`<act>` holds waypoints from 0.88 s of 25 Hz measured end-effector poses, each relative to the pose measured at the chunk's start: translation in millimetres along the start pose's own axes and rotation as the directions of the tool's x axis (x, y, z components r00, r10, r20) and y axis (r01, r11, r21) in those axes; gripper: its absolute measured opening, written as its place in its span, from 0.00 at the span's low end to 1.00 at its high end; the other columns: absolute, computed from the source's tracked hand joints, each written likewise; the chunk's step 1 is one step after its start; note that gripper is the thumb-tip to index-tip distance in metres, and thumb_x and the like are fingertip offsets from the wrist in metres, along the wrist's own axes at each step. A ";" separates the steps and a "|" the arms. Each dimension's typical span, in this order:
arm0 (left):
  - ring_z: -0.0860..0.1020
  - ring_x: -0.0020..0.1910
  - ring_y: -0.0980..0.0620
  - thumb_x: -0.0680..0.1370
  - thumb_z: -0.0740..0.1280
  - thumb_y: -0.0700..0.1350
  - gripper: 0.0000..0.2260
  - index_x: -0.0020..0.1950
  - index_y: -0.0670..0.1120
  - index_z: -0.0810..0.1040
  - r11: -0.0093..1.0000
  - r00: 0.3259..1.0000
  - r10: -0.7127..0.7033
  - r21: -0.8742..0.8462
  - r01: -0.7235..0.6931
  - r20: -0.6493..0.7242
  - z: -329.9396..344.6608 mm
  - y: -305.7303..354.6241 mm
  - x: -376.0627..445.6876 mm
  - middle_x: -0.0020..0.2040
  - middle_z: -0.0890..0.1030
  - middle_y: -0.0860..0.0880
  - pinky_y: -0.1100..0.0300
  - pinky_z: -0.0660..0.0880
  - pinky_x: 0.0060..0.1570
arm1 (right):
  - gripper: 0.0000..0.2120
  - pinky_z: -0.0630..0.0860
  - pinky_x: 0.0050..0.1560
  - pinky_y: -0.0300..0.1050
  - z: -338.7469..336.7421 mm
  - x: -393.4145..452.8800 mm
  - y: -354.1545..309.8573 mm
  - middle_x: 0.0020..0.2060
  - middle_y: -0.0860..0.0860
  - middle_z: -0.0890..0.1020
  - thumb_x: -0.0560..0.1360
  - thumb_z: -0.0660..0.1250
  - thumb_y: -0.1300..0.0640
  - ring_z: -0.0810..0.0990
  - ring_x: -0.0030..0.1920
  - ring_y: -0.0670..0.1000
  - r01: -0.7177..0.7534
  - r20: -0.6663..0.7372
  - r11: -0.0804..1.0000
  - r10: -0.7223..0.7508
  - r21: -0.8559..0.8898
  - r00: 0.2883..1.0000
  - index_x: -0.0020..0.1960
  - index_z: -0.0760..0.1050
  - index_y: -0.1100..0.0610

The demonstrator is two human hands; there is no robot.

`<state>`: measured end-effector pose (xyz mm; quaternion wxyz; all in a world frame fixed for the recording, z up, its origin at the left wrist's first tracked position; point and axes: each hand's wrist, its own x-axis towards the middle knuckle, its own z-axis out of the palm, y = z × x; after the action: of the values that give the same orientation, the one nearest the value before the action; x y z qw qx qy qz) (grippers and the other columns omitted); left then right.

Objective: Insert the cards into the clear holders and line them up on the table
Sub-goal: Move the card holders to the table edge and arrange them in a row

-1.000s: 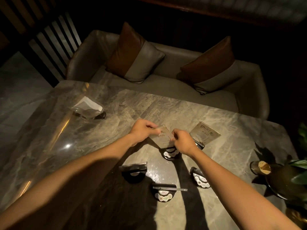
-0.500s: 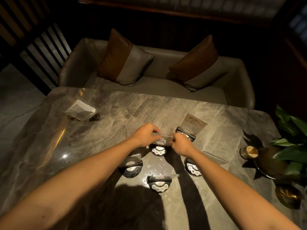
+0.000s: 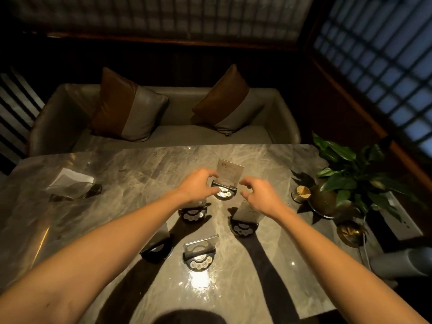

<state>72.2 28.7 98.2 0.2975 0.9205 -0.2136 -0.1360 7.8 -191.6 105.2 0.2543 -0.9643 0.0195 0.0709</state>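
Several clear card holders on round black bases stand on the marble table (image 3: 117,183). The far holder (image 3: 229,174) stands upright with a printed card in it. My left hand (image 3: 198,184) hovers at its left edge, fingers curled and apart; I cannot tell if they touch it. My right hand (image 3: 261,195) is just right of it, open and holding nothing. A second holder (image 3: 192,212) sits under my left wrist and a third holder (image 3: 244,226) under my right wrist. Nearer me are a front holder (image 3: 198,256) and a front-left holder (image 3: 156,250).
A napkin holder (image 3: 70,183) stands at the table's left. On the right are a small cup (image 3: 301,194), a potted plant (image 3: 346,176) and a gold dish (image 3: 350,232). A sofa (image 3: 175,134) with two cushions lies beyond the far edge.
Both hands let go of the holder panel they were pinching and moved farther out to either side of the far holder. The view has tilted up and to the right.
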 end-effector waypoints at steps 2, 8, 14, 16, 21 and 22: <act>0.74 0.65 0.51 0.75 0.73 0.50 0.24 0.70 0.49 0.75 0.997 0.997 0.078 0.028 -0.078 0.004 6.7 14.0 7.9 0.67 0.77 0.49 0.56 0.72 0.62 | 0.19 0.75 0.64 0.53 -3.3 -12.5 16.8 0.65 0.54 0.80 0.77 0.70 0.56 0.78 0.64 0.55 -0.052 -0.010 0.999 0.052 -0.012 0.999 0.67 0.76 0.55; 0.72 0.68 0.47 0.74 0.75 0.51 0.30 0.73 0.47 0.70 0.973 0.980 0.195 0.117 -0.198 0.041 12.4 27.1 42.9 0.69 0.74 0.46 0.52 0.71 0.66 | 0.26 0.71 0.68 0.54 7.0 -34.9 52.0 0.69 0.55 0.76 0.76 0.71 0.55 0.73 0.70 0.56 -0.150 0.012 0.988 0.151 -0.033 0.988 0.73 0.70 0.55; 0.66 0.74 0.44 0.77 0.70 0.43 0.30 0.78 0.46 0.63 0.985 0.995 0.099 0.142 -0.099 0.005 37.0 19.1 70.8 0.75 0.68 0.45 0.43 0.64 0.73 | 0.13 0.77 0.58 0.55 26.8 -35.1 70.9 0.57 0.54 0.83 0.77 0.66 0.63 0.80 0.58 0.57 -0.178 0.016 0.984 0.178 -0.004 0.984 0.61 0.79 0.56; 0.67 0.73 0.44 0.78 0.68 0.41 0.29 0.77 0.47 0.63 0.986 0.997 0.072 0.150 -0.070 -0.008 41.5 15.8 75.2 0.74 0.69 0.45 0.42 0.66 0.71 | 0.11 0.79 0.52 0.55 28.7 -34.4 74.0 0.50 0.54 0.84 0.77 0.63 0.64 0.81 0.52 0.57 -0.209 0.027 0.978 0.209 0.014 0.978 0.55 0.80 0.54; 0.70 0.60 0.42 0.78 0.70 0.45 0.25 0.74 0.50 0.68 0.950 0.999 0.051 0.308 -0.054 0.017 44.1 14.1 84.7 0.64 0.70 0.44 0.47 0.72 0.60 | 0.10 0.80 0.50 0.54 27.8 -34.1 77.3 0.47 0.51 0.84 0.79 0.63 0.62 0.82 0.49 0.53 -0.217 0.019 0.974 0.216 0.061 0.976 0.53 0.81 0.53; 0.69 0.58 0.42 0.77 0.70 0.46 0.22 0.71 0.51 0.71 0.932 0.999 0.049 0.360 -0.046 0.003 42.6 15.4 85.7 0.62 0.71 0.44 0.48 0.71 0.58 | 0.10 0.80 0.51 0.54 25.9 -34.7 77.0 0.48 0.51 0.85 0.79 0.63 0.62 0.82 0.50 0.53 -0.215 0.025 0.975 0.214 0.065 0.977 0.54 0.81 0.53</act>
<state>126.1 -44.0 63.4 0.1278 0.9544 -0.2562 -0.0847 -35.4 -245.7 50.4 0.2776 -0.9468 0.1234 0.1059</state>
